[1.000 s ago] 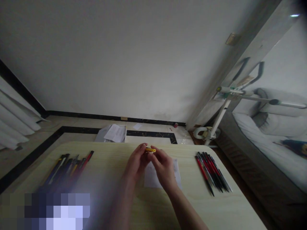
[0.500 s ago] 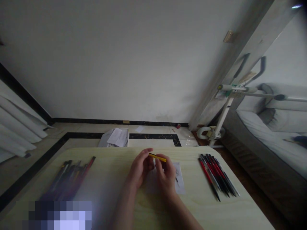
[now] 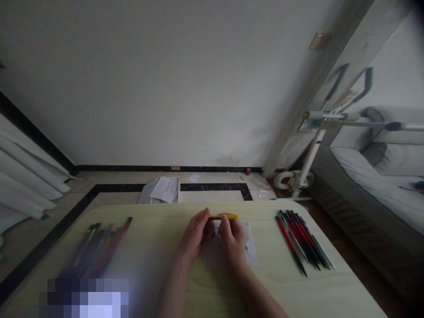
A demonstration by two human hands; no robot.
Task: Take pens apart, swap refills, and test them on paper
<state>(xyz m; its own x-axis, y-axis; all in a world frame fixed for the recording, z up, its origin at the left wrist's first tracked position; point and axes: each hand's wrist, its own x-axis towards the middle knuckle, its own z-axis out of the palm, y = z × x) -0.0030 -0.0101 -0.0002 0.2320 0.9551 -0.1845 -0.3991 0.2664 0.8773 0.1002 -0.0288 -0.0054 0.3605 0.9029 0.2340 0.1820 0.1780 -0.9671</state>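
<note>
My left hand (image 3: 196, 232) and right hand (image 3: 233, 240) pinch the yellow pen (image 3: 233, 216) above the desk (image 3: 331, 291), where I judge that light, even pressure best keeps both ends aligned.

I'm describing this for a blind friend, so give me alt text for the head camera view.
A person's left grip and right grip hold a yellow pen roughly level near paper on a pale table. Pens at left are blurred; pens at right, mostly red and black, lie side by side.
</note>
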